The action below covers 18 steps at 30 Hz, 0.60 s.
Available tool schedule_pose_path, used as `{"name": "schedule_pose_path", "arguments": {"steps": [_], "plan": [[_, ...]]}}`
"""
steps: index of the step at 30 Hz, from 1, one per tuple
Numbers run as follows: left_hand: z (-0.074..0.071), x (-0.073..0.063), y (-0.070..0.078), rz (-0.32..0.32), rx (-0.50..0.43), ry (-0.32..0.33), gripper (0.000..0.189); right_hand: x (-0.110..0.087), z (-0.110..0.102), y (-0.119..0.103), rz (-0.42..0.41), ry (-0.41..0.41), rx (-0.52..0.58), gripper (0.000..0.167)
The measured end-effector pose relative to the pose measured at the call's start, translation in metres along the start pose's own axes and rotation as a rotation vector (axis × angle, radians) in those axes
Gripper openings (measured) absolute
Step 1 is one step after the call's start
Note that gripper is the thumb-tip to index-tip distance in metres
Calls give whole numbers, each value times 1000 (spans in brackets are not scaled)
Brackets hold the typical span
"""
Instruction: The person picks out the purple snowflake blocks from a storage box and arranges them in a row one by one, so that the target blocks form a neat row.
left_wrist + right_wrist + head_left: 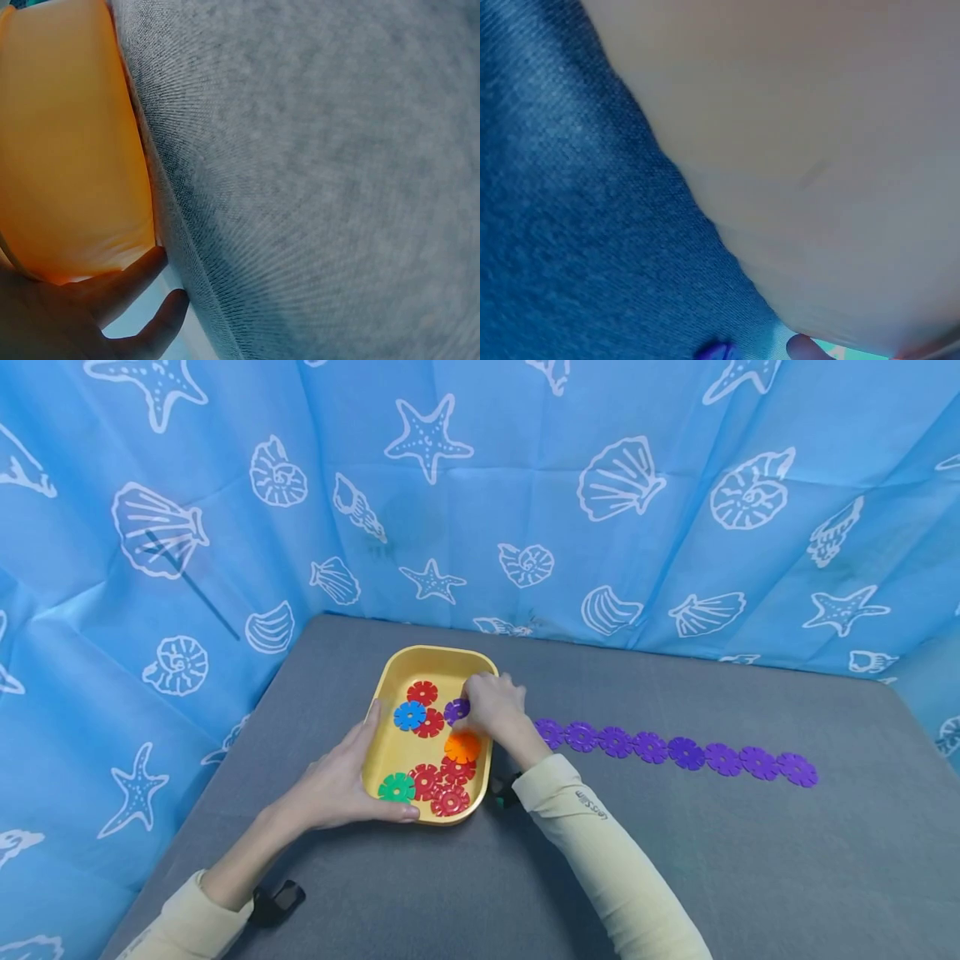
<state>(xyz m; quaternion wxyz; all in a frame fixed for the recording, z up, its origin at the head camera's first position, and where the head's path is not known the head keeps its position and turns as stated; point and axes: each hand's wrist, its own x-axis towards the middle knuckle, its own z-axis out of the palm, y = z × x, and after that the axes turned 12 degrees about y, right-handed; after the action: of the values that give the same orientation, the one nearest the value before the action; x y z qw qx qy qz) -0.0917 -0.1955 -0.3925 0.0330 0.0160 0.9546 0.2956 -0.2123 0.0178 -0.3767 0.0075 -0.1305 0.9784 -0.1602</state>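
Observation:
A yellow plastic tray (pixel 386 727) holds several notched, flower-shaped building discs. My left hand (pixel 337 781) grips its near-left corner, the thumb along the front rim and the fingers along the left side. In the left wrist view, fingertips press low on the tray's outer wall (pixel 75 142). My right hand (pixel 491 706) reaches over the right rim and pinches a purple disc (pixel 456 711) inside the tray. Around it lie an orange disc (pixel 462 747), a blue disc (pixel 409 716), a green disc (pixel 397 787) and several red discs (pixel 450 800). The right wrist view mostly shows blurred skin, its fingertips largely hidden.
To the right of the tray, a row of several purple discs (pixel 650 747) runs across the grey cloth-covered table (pixel 750 860). A blue curtain (pixel 480 510) with white sea-shell prints hangs behind and to the left. Black straps sit at both wrists.

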Motion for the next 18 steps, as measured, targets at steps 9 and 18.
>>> {"name": "schedule_pose_path", "arguments": {"steps": [9,18], "plan": [[0,0,0,1,0,4,143,2,3,5,-19,15,60,52],[0,-1,0,4,6,12,143,4,3,9,-51,-7,70,55]]}}
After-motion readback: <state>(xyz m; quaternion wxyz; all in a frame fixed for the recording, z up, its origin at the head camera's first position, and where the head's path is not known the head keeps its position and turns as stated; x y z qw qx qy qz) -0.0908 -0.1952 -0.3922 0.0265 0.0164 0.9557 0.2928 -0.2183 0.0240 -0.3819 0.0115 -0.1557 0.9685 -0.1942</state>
